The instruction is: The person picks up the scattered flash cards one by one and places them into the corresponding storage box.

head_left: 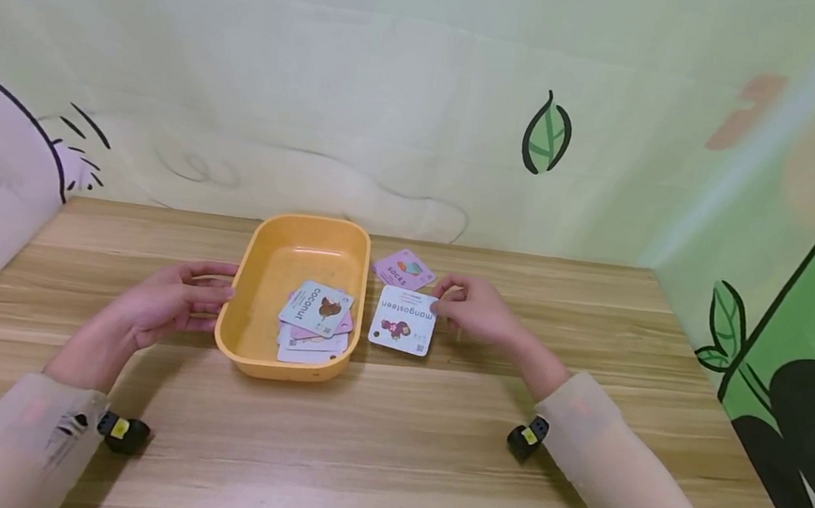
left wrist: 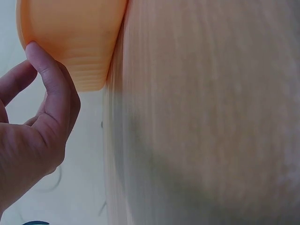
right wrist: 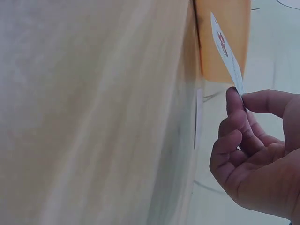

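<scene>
My right hand pinches one corner of a white picture card printed "mangasteen" between thumb and fingers. The right wrist view shows this card raised above the table, seen nearly edge-on. At its left stands a yellow-orange plastic tray, where several cards lie in a loose pile, a "coconut" card on top. Fingertips of my left hand touch the tray's left side, the fingers mostly straight. In the left wrist view a fingertip rests against the outer wall.
A purple "socks" card lies on the table just right of the tray, partly behind the held card. The wooden table meets a wall covered with cartoon prints at the back.
</scene>
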The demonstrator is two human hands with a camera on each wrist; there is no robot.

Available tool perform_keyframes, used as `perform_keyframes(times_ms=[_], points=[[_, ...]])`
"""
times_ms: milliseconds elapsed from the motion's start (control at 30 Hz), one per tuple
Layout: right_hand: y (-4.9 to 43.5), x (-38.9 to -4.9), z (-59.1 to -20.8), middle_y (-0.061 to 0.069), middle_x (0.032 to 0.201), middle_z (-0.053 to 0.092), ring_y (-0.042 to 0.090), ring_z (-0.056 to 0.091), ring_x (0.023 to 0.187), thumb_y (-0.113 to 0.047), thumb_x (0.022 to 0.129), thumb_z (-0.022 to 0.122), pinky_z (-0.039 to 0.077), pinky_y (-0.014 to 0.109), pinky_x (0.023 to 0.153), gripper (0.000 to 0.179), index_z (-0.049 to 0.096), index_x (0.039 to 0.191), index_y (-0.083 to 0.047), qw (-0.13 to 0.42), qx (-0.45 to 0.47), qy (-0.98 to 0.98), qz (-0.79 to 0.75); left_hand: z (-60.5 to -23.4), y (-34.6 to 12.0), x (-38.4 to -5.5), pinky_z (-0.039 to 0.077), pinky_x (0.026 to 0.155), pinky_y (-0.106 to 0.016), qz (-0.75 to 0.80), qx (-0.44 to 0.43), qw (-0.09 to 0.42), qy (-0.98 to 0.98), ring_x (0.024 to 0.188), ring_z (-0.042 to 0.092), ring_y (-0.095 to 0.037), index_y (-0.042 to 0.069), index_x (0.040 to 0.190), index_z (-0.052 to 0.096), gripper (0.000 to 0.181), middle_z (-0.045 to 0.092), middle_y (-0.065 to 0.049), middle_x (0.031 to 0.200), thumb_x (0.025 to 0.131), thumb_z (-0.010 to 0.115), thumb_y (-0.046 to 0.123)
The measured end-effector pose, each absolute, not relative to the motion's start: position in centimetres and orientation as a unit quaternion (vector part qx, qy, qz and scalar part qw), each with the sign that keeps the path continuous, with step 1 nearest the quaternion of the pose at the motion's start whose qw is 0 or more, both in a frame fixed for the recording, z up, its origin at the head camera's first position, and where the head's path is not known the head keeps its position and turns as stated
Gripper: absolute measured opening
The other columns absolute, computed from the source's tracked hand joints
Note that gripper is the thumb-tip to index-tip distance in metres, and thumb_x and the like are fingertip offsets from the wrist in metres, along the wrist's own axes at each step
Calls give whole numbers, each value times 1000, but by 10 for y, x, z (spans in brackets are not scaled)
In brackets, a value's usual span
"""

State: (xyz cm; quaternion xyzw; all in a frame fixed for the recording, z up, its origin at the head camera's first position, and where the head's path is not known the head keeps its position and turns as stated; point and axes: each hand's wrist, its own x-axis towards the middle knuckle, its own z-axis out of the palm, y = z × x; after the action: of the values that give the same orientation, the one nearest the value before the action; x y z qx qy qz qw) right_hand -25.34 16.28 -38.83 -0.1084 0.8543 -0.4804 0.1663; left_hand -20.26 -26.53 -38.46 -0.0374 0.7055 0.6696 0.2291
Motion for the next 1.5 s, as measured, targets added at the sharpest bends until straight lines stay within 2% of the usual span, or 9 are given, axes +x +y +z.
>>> perform_keyframes(times_ms=[133,300,467,733,933,1133,1333,1500], points=[[163,-254,-381,13,77,63,20,50,64,-9,95,66,35,22,53,19,62,111,1,132,-90,844,-512,-385,-266,-202,59,88,-37,667,-39,230,707,101,69,-16,-1,159,24,71,58,-8,129,104,64,18],[163,-257,-373,3,70,59,12,45,59,-7,95,64,32,21,53,19,61,110,3,92,-72,838,-533,-386,-266,-202,59,89,-37,665,-40,230,710,101,69,-17,0,159,24,71,56,-10,132,104,64,19],[161,-260,-368,1,68,60,11,43,57,-6,95,64,31,20,51,18,60,109,4,78,-71,824,-557,-386,-266,-203,59,88,-37,666,-37,231,709,100,69,-17,-1,159,24,70,59,-9,130,104,63,18],[153,-261,-361,6,76,66,11,43,57,-7,94,66,30,20,51,19,60,110,2,83,-73,810,-576,-385,-266,-203,59,88,-38,668,-34,231,707,99,69,-16,-2,158,24,69,59,-8,128,104,63,17],[147,-263,-356,18,88,69,11,46,60,-8,94,67,33,20,53,21,60,112,1,96,-75,804,-582,-385,-267,-203,60,87,-37,668,-31,230,707,98,70,-16,-2,158,25,68,61,-7,125,104,63,16],[139,-261,-352,17,89,71,12,48,61,-9,95,69,36,22,55,23,63,114,3,109,-89,803,-580,-385,-267,-203,60,86,-37,671,-29,231,704,98,69,-15,-3,157,25,68,62,-6,124,104,63,16],[132,-259,-352,25,96,72,18,54,66,-14,95,73,40,23,58,26,67,116,1,128,-102,810,-563,-386,-267,-203,60,86,-37,671,-30,232,703,98,70,-15,-3,157,25,69,63,-6,123,104,63,16],[124,-258,-353,20,93,74,19,58,66,-17,95,75,35,23,53,26,69,115,-1,139,-119,817,-547,-386,-267,-204,60,86,-37,672,-30,233,702,98,70,-16,-3,157,25,69,62,-6,124,104,64,16]])
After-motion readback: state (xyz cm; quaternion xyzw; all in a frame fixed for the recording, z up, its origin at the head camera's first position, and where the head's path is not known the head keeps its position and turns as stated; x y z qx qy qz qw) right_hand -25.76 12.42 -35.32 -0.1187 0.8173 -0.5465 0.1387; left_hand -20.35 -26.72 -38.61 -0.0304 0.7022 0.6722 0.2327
